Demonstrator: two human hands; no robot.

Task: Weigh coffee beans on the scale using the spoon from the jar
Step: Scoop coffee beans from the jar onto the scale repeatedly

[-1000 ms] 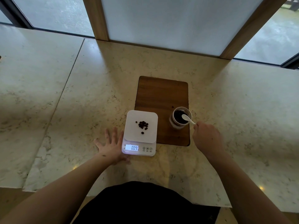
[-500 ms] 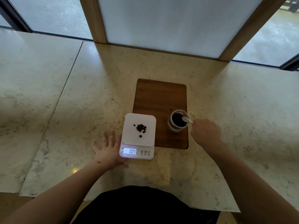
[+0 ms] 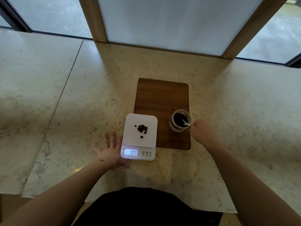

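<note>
A white digital scale (image 3: pixel 139 137) sits on the marble counter, its lit display reading 009. A small heap of dark coffee beans (image 3: pixel 142 129) lies on its platform. To the right, an open glass jar (image 3: pixel 180 121) of beans stands on a wooden board (image 3: pixel 160 101). A white spoon (image 3: pixel 185 122) has its bowl inside the jar. My right hand (image 3: pixel 203 132) grips the spoon's handle at the jar's right rim. My left hand (image 3: pixel 110 150) rests flat on the counter with fingers spread, touching the scale's left side.
The marble counter (image 3: pixel 81 98) runs wide on both sides, with a seam at the left. A white panel with wooden posts (image 3: pixel 162 22) stands behind the board. The counter's front edge is close to my dark-clothed body.
The spoon's bowl has dipped lower into the jar's beans as my right hand shifted slightly. My left hand and the scale's reading are the same.
</note>
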